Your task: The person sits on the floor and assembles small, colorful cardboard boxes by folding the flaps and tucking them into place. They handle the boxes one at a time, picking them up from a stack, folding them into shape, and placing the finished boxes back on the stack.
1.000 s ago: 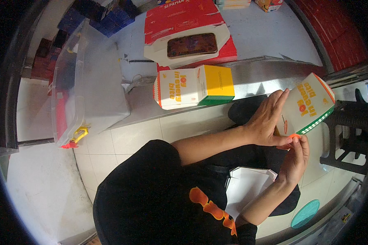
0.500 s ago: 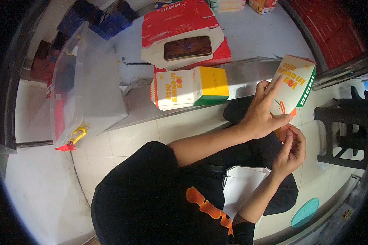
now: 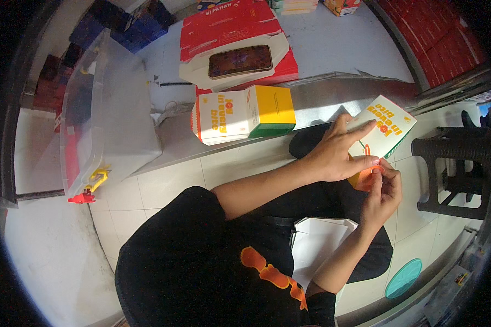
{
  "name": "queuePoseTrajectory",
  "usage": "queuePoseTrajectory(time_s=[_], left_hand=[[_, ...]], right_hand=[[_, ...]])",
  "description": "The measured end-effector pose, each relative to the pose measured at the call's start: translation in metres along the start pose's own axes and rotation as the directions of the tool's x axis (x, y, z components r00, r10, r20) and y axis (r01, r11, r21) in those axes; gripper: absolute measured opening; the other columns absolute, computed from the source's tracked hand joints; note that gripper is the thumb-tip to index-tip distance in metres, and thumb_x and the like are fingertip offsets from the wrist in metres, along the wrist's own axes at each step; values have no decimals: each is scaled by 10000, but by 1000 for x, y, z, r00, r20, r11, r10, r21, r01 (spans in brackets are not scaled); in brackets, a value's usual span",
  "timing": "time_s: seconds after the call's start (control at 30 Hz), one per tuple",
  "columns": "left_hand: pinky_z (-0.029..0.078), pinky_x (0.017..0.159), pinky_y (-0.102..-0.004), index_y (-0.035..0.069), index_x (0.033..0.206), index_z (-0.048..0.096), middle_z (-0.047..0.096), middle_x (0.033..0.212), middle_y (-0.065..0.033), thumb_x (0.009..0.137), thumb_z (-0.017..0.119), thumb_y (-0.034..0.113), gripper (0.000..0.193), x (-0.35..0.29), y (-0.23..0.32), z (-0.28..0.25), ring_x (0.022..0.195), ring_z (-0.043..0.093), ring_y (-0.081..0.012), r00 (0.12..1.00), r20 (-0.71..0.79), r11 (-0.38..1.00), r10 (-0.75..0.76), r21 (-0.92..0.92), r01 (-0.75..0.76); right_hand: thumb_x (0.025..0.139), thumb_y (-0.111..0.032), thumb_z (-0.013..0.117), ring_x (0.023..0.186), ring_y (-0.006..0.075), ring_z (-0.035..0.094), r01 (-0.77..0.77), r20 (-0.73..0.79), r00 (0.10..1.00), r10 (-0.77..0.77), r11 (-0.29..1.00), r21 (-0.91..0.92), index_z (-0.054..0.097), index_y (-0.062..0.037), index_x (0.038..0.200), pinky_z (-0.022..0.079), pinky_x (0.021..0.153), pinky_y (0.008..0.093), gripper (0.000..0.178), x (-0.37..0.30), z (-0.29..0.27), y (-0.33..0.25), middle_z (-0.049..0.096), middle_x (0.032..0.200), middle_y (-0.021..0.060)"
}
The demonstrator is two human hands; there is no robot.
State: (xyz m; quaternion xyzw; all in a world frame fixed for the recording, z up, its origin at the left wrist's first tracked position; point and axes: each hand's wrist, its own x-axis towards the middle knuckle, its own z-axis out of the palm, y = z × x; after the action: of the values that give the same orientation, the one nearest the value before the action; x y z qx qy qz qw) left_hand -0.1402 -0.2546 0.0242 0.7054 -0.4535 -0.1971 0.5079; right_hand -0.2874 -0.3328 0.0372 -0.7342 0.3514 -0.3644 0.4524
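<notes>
My left hand (image 3: pixel 335 150) grips a white food carton (image 3: pixel 384 122) with yellow lettering and a green side. Its index finger lies along the printed face, and its thumb presses near the lower end. There, my right hand (image 3: pixel 384 191) pinches the carton's orange flap between thumb and fingers, the two thumbs close together. Part of the carton's yellow end is hidden behind my hands. On my lap rests a stack of white folded card pieces (image 3: pixel 319 245), beside my right forearm.
A stack of matching flat cartons (image 3: pixel 243 114) lies along the table's front edge (image 3: pixel 343 90). Behind it, a phone (image 3: pixel 240 60) sits on red and white card. At left stands a clear plastic bin (image 3: pixel 112 120) with a yellow latch. A dark plastic stool (image 3: pixel 447 174) is at right.
The carton has come down and tilted more to the right, its lower end nearer my right hand. More of the orange flap shows. The whole view has shifted slightly.
</notes>
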Motion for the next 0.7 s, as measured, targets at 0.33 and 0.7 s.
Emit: queuePoseTrajectory(time_s=[0.33, 0.7], left_hand=[[363, 1058, -453, -16, 1431, 435, 393, 1268, -295, 824, 725, 446, 816, 0, -1, 5, 1219, 432, -438, 999, 50, 986, -16, -166, 24], [339, 1068, -425, -3, 1451, 397, 428, 1284, -251, 837, 730, 342, 779, -7, 3, 11, 1236, 432, -360, 1000, 26, 995, 5, -102, -3]], right_hand=[[855, -11, 640, 924, 202, 636, 42, -46, 998, -40, 998, 55, 642, 40, 876, 473, 898, 346, 55, 1, -2, -6, 698, 979, 140], [903, -13, 650, 893, 142, 624, -85, 7, 996, 85, 981, 175, 647, 35, 900, 487, 840, 279, 48, 0, -8, -11, 684, 1009, 120]])
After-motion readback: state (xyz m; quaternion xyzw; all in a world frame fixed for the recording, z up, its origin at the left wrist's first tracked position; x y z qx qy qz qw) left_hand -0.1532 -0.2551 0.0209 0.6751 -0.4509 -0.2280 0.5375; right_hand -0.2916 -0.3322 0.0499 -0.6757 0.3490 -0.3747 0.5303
